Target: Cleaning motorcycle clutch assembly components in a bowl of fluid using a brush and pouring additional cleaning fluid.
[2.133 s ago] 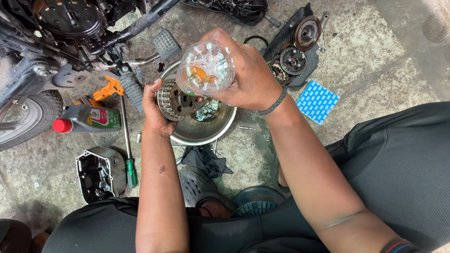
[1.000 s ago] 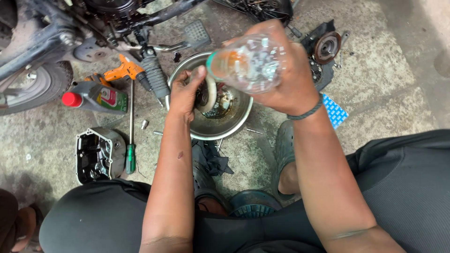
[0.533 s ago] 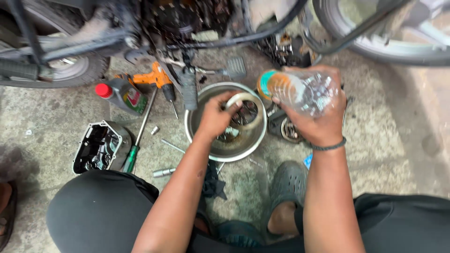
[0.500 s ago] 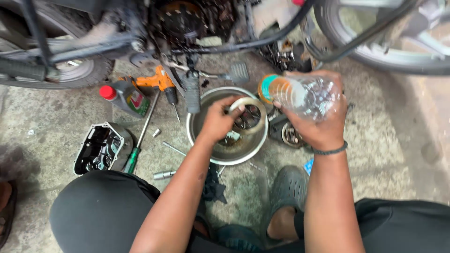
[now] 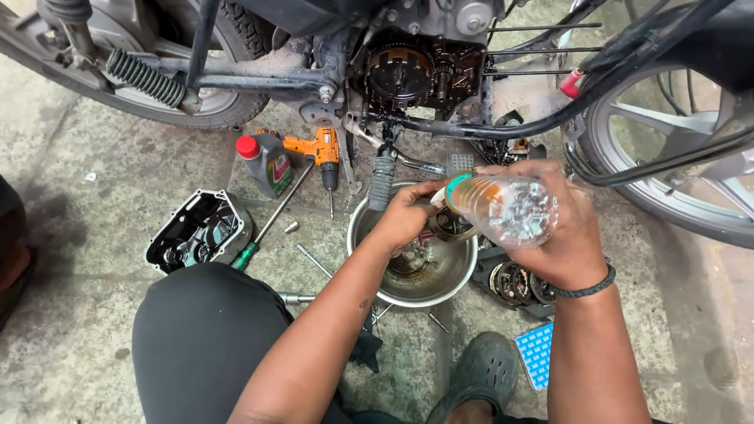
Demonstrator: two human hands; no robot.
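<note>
The motorcycle engine (image 5: pixel 416 74) is sitting at 12 o'clock of the steel bowl (image 5: pixel 463 271), the oil bottle (image 5: pixel 267 163) and orange drill (image 5: pixel 318 149) at 10 o'clock. The right hand (image 5: pixel 561 235) is gripping a clear plastic bottle (image 5: pixel 503 208), held sideways over the bowl. The left hand (image 5: pixel 404 216) is pinching a ring-shaped part (image 5: pixel 440 198) at the bottle's mouth. Dark residue is lying in the bowl.

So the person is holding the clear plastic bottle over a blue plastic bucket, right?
Not quite. The head view shows the right hand holding the clear plastic bottle over a round metal bowl, not a blue plastic bucket. The left hand is at the bottle's mouth, above that bowl.
</note>
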